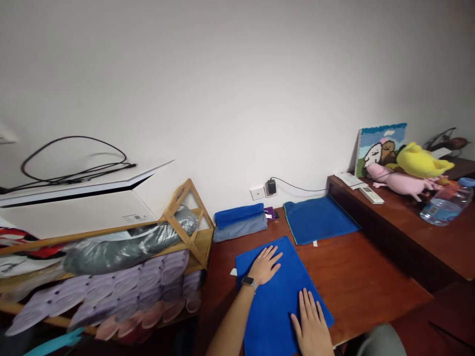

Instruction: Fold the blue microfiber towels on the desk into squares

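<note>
A blue cloth (pixel 270 306) lies spread flat on the reddish-brown wooden table (pixel 356 282), a small white tag sticking out at its left edge. My left hand (pixel 264 266), with a watch on the wrist, rests flat on the upper part of this cloth, fingers spread. Lower and to the right, my right hand (pixel 310 321) also lies palm down on it with the fingers stretched out. Neither hand grips anything. Behind, against the wall, lie a second blue cloth (pixel 319 220), a rolled blue cloth (pixel 239 216) and a grey-blue folded cloth (pixel 241 231).
On the left stands a wooden rack (pixel 189 217) with several purple slippers (pixel 126 282) and a white box (pixel 122 207) on top. A raised ledge (pixel 393 222) at right holds a remote (pixel 371 195), plush toys (pixel 403 182) and a water bottle (pixel 447 205). A charger (pixel 271 187) is plugged into the wall.
</note>
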`<state>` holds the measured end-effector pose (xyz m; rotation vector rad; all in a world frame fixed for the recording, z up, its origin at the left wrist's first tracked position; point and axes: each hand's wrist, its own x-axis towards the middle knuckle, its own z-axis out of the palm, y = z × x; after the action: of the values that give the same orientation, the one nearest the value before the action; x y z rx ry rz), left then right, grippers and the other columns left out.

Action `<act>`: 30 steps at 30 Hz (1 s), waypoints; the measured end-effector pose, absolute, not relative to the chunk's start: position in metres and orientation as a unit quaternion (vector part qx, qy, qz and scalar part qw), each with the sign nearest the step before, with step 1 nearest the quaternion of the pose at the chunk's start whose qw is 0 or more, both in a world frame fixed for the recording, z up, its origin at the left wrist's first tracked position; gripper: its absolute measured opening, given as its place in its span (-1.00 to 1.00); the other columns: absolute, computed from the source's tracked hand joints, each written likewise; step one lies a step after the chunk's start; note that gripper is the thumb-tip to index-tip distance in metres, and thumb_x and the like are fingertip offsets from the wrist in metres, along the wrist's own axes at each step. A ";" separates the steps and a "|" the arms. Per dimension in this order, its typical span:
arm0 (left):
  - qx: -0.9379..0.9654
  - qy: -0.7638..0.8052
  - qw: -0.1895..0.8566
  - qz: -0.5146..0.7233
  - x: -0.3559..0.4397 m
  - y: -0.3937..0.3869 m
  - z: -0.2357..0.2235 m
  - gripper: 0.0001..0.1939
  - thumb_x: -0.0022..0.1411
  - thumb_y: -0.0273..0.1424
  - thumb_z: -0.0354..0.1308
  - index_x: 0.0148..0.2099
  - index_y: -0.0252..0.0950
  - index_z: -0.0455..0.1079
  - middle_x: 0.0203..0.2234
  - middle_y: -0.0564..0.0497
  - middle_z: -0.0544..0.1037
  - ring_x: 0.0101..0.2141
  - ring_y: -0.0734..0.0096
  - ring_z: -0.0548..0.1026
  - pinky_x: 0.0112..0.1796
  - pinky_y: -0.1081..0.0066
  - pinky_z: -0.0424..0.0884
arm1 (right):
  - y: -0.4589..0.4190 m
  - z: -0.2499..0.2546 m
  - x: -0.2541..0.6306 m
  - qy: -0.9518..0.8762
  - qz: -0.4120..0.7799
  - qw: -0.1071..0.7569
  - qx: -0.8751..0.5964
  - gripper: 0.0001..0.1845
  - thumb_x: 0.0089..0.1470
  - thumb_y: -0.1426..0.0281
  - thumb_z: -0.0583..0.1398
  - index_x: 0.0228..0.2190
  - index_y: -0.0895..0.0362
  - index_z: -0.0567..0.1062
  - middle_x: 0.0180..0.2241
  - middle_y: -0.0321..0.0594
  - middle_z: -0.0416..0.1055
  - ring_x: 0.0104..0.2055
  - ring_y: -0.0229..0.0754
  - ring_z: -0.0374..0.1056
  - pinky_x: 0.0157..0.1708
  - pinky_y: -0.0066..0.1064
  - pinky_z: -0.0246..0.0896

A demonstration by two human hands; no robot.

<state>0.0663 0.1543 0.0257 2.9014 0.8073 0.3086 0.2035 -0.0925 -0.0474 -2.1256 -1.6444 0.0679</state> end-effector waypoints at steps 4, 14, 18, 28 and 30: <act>0.927 0.364 0.057 0.066 0.050 0.148 0.015 -0.44 0.54 0.00 -0.20 0.49 0.14 0.03 0.48 0.07 0.12 0.44 0.15 0.09 0.37 -0.01 0.10 | -0.090 -0.053 0.234 -0.648 0.044 0.211 -0.731 -0.26 0.40 0.00 -0.08 0.45 0.05 0.06 0.47 -0.20 -0.02 0.49 0.08 -0.02 0.44 0.06 -0.08; 0.840 0.539 -0.013 0.071 0.010 0.080 0.012 -0.41 0.54 -0.07 -0.21 0.49 -0.08 0.13 0.44 -0.08 0.22 0.37 0.02 0.23 0.29 -0.02 0.22 | -0.018 0.014 0.325 -0.769 0.145 0.124 -0.610 -0.28 0.40 0.12 -0.09 0.46 0.08 -0.05 0.50 -0.21 -0.19 0.54 -0.08 -0.28 0.51 -0.05 -0.42; 0.822 0.556 -0.076 0.097 0.015 0.066 0.023 -0.43 0.54 -0.14 -0.22 0.37 -0.24 0.36 0.24 -0.24 0.49 0.19 -0.08 0.45 0.18 -0.06 0.33 | -0.019 -0.008 0.290 -0.617 0.105 0.158 -0.764 -0.21 0.42 0.09 -0.24 0.45 0.32 -0.10 0.50 -0.06 -0.28 0.55 -0.02 -0.35 0.50 -0.07 -0.36; 0.817 0.574 0.010 0.056 -0.009 0.037 0.001 -0.37 0.51 -0.04 -0.17 0.51 -0.08 0.06 0.47 -0.07 0.11 0.43 -0.02 0.09 0.35 -0.07 0.11 | 0.013 0.000 0.325 -0.707 0.128 0.110 -0.687 -0.10 0.37 -0.08 -0.21 0.45 0.30 -0.03 0.50 -0.02 -0.24 0.55 -0.04 -0.33 0.50 -0.11 -0.39; 0.797 0.602 0.001 0.055 -0.011 0.016 -0.011 -0.34 0.49 -0.02 -0.14 0.51 -0.12 0.08 0.46 -0.11 0.14 0.41 -0.11 0.14 0.33 -0.12 0.14 | 0.020 0.007 0.330 -0.730 0.137 0.100 -0.662 -0.14 0.38 -0.03 -0.17 0.45 0.28 -0.03 0.50 -0.04 -0.22 0.54 -0.06 -0.32 0.49 -0.13 -0.37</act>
<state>-0.0107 0.0158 -0.0108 2.5014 1.8901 0.1715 0.3302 0.0200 0.0072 -1.9563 -2.1581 0.4047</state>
